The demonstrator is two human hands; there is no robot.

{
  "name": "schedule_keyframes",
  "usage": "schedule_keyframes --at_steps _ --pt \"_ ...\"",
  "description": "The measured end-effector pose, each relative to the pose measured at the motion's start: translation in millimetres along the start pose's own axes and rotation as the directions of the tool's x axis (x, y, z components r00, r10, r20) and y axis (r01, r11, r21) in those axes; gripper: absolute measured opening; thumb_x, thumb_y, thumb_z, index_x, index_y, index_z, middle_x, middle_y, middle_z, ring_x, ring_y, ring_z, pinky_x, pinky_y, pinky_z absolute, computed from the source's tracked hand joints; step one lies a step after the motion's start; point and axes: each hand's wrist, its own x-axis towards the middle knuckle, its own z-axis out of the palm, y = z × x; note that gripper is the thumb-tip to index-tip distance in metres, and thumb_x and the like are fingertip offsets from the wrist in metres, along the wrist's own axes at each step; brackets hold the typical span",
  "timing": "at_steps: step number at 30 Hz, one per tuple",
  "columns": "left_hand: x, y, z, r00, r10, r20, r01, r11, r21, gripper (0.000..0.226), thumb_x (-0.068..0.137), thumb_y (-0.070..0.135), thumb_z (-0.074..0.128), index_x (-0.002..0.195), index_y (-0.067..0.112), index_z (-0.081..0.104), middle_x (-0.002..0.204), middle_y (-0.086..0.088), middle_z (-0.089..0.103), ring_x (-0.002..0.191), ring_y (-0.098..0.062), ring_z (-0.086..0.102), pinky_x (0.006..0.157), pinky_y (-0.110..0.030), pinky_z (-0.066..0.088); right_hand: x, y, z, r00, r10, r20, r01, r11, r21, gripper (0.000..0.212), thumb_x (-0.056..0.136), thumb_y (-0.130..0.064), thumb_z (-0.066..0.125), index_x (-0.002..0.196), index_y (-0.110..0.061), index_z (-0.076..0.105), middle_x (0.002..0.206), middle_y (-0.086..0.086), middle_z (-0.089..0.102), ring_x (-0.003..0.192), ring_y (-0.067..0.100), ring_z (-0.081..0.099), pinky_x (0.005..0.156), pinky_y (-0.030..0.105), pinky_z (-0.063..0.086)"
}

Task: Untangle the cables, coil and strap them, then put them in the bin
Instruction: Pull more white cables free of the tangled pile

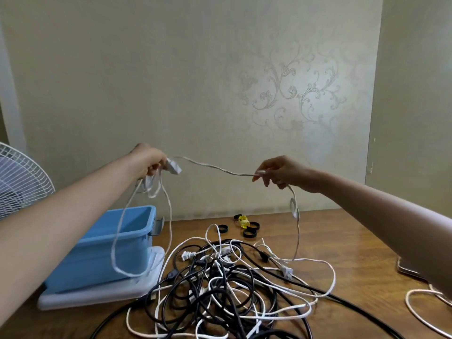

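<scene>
Wooden table (354, 241) beneath, a white cable (220, 169) is stretched between the fingers: loops are gripped by the curled left hand (149, 162), the run is pinched by the right hand (281, 173). Slack is best drawn evenly from the tangle (220, 272) below the fingertips.

The raised cable (215, 167) is showing white, while the tangle (232, 289) is mixing black leads with white ones on a table (354, 253) that is showing brown wood grain. The bin (102, 245) is showing light blue over a frosted white lid (97, 294), and the rolled straps (222, 228) are showing black beside one yellow strap (243, 221). The wallpaper (146, 81) is wearing pale beige with a silvery floral scroll pattern, and the fan grille (22, 177) is showing white.
</scene>
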Motion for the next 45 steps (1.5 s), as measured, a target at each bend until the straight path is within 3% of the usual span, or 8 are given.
schedule_keyframes --at_steps 5,10,14,18,22,25,33,45 --pt "-11.3 -2.1 -11.1 0.923 -0.202 0.329 0.021 0.877 0.48 0.016 0.088 -0.002 0.052 0.089 -0.003 0.068 0.073 -0.01 0.064 0.03 -0.004 0.033 0.031 -0.012 0.026 -0.8 12.3 -13.5 0.968 0.033 -0.249 -0.017 0.998 0.065 0.01 0.084 0.002 0.066 0.078 -0.004 0.071 0.062 0.007 0.062 0.045 0.011 0.052 0.043 0.017 0.046" --pt "-1.6 -5.6 -21.5 0.93 -0.227 0.288 0.187 0.969 0.16 0.023 0.093 -0.004 0.039 0.083 -0.002 0.059 0.044 -0.006 0.055 0.021 0.0 0.026 0.025 -0.009 0.019 -3.7 33.4 -32.2 0.922 0.25 -0.296 -0.198 0.961 0.195 0.013 0.088 0.009 0.059 0.082 0.002 0.067 0.05 0.014 0.06 0.037 0.021 0.059 0.04 0.031 0.054" --pt "6.6 -1.2 -19.3 0.929 -0.148 0.339 0.281 0.878 -0.387 0.023 0.092 -0.001 0.032 0.076 0.001 0.048 0.045 -0.007 0.053 0.021 -0.002 0.024 0.023 -0.01 0.014 -6.5 41.8 -28.6 0.956 0.24 -0.167 -0.245 0.969 -0.011 0.02 0.092 0.005 0.056 0.075 0.002 0.068 0.047 0.013 0.061 0.039 0.022 0.061 0.044 0.032 0.056" --pt "-22.3 12.0 28.4 0.859 0.131 0.495 0.062 0.933 -0.354 0.012 0.093 0.005 0.043 0.092 0.006 0.055 0.088 -0.002 0.074 0.028 -0.003 0.022 0.028 -0.011 0.018 -1.0 9.1 5.1 0.995 0.094 0.03 -0.092 0.994 -0.058 0.023 0.094 0.002 0.053 0.076 -0.004 0.066 0.046 0.006 0.056 0.036 0.012 0.055 0.041 0.024 0.052" --pt "-67.0 21.2 79.0 0.75 0.298 0.59 -0.278 0.952 -0.126 0.018 0.082 0.018 0.072 0.081 0.009 0.056 0.051 0.007 0.055 0.036 -0.001 0.029 0.036 -0.013 0.022 7.8 -24.8 22.4 0.998 -0.06 0.016 0.06 0.998 0.008 0.019 0.095 0.004 0.049 0.085 -0.01 0.056 0.052 0.004 0.053 0.036 0.007 0.044 0.034 0.018 0.035" --pt "-76.1 25.2 86.2 0.751 0.4 0.526 -0.397 0.909 -0.125 0.013 0.077 0.016 0.076 0.081 0.011 0.066 0.061 0.001 0.068 0.044 -0.004 0.044 0.037 -0.014 0.027 6.7 -36.5 14.1 0.994 -0.106 -0.011 0.106 0.992 0.068 0.012 0.095 -0.001 0.05 0.089 -0.012 0.051 0.063 0.009 0.055 0.043 0.01 0.043 0.037 0.018 0.032" --pt "-26.3 27.5 53.9 0.941 0.209 0.267 -0.106 0.93 -0.353 0.012 0.084 0.006 0.068 0.074 0.005 0.061 0.085 -0.015 0.072 0.032 -0.002 0.017 0.03 -0.014 0.017 -6.4 -22.5 -19.8 0.998 -0.047 0.03 0.044 0.994 0.104 0.013 0.083 -0.001 0.068 0.096 -0.003 0.068 0.078 0.011 0.061 0.053 0.008 0.052 0.047 0.016 0.043" --pt "-4.7 16.2 24.4 0.982 0.173 0.073 -0.141 0.937 -0.32 0.016 0.087 0.008 0.063 0.073 0.008 0.057 0.066 -0.009 0.072 0.032 -0.006 0.016 0.031 -0.013 0.015 -4.9 -0.2 -8.9 0.962 0.138 -0.236 -0.075 0.963 0.259 0.029 0.078 0.007 0.069 0.106 0.003 0.064 0.066 0.011 0.063 0.049 0.013 0.06 0.047 0.019 0.051"
